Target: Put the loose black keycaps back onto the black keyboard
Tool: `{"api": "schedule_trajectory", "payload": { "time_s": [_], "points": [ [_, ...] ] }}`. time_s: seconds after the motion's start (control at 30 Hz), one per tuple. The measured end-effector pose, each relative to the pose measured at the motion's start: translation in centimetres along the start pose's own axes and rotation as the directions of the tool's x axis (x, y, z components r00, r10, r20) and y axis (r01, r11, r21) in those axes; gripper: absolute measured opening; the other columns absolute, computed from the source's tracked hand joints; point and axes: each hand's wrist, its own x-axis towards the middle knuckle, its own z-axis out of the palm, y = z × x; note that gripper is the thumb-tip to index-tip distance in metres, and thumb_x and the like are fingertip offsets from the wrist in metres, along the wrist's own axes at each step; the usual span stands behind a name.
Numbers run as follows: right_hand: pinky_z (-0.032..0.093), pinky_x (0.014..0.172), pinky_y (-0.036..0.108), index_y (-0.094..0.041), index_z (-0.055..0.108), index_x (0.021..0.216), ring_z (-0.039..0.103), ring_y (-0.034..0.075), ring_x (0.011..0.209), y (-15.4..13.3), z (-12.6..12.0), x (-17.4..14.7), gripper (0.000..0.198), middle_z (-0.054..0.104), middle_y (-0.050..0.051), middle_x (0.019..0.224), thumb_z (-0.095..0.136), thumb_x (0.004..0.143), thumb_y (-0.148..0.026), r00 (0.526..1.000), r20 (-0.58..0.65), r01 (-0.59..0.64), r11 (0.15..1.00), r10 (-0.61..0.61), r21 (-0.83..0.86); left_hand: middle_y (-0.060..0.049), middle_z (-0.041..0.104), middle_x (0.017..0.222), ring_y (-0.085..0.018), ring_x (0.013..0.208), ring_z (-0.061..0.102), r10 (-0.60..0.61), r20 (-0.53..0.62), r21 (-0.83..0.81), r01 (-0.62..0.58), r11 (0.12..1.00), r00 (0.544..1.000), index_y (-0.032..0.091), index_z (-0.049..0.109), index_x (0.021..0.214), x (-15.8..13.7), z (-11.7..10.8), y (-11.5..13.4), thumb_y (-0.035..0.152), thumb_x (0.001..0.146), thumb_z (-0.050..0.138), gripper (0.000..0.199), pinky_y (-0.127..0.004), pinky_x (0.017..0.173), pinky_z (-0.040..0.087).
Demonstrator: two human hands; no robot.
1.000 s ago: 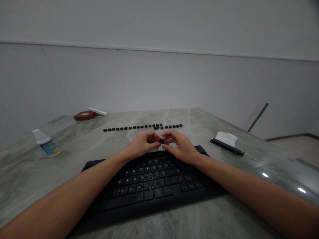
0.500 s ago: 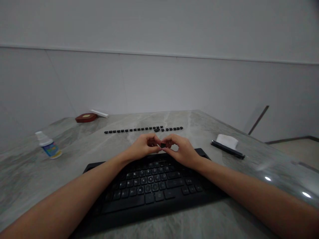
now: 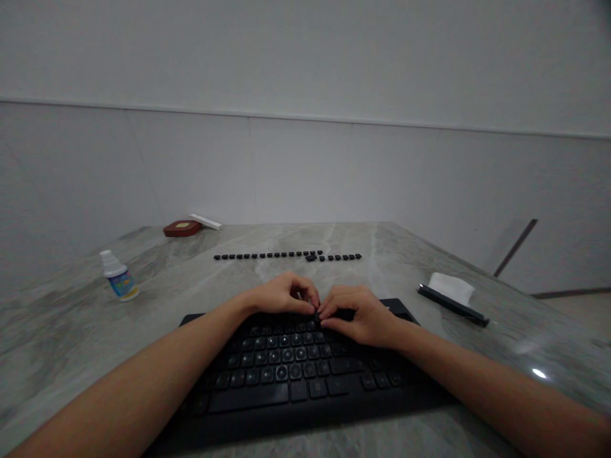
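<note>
A black keyboard (image 3: 258, 416) lies in front of me, many of its key positions showing round, shiny centres without caps. At its far edge my left hand (image 3: 286, 296) and my right hand (image 3: 360, 315) meet with fingertips pinched together. Between them is a small black keycap (image 3: 317, 317), mostly covered by the fingers and held down at the top rows. Whether it is seated cannot be seen. Beyond the hands, a row of loose black keycaps (image 3: 262, 256) lies on the table, with a shorter row (image 3: 344, 257) to its right.
On the left of the marbled grey table (image 3: 167, 350) stands a white spray bottle (image 3: 121, 283) with a blue label. A dark red box (image 3: 181, 229) and a white flat object (image 3: 206, 222) sit at the back left. To the right, a black bar-shaped object (image 3: 453, 305) lies against white cloth or tissue (image 3: 451, 287).
Both hands have come down from above the keyboard's far edge onto its top rows, bringing the keycap with them. The whole view has shifted slightly.
</note>
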Motion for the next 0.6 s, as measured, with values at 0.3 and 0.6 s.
{"api": "schedule_trajectory", "payload": {
  "time_s": [0.3,0.6],
  "points": [
    [0.054,0.071,0.032,-0.018,0.072,0.08,0.066,0.016,0.075,0.55,-0.23,0.03,0.006,0.072,0.006,0.079,0.066,0.082,-0.017,0.994,0.049,0.098,0.995,-0.097,-0.014,-0.001,0.063,0.101,-0.017,0.096,0.058,0.024,0.046,0.069,-0.027,0.997,0.999,0.021,0.072,0.079,0.05,0.19,0.39,0.023,0.073,0.076,0.008,-0.032,0.091,0.043],
    [0.053,0.07,0.034,-0.016,0.071,0.088,0.061,0.018,0.079,0.17,-0.68,0.06,0.013,0.071,0.007,0.08,0.06,0.084,-0.01,0.977,0.1,0.197,0.978,-0.19,-0.068,-0.002,0.064,0.101,-0.018,0.096,0.058,0.013,0.054,0.118,-0.02,0.993,0.998,0.019,0.07,0.077,0.14,0.56,0.39,0.025,0.075,0.074,0.007,-0.033,0.09,0.042]
  ]
}}
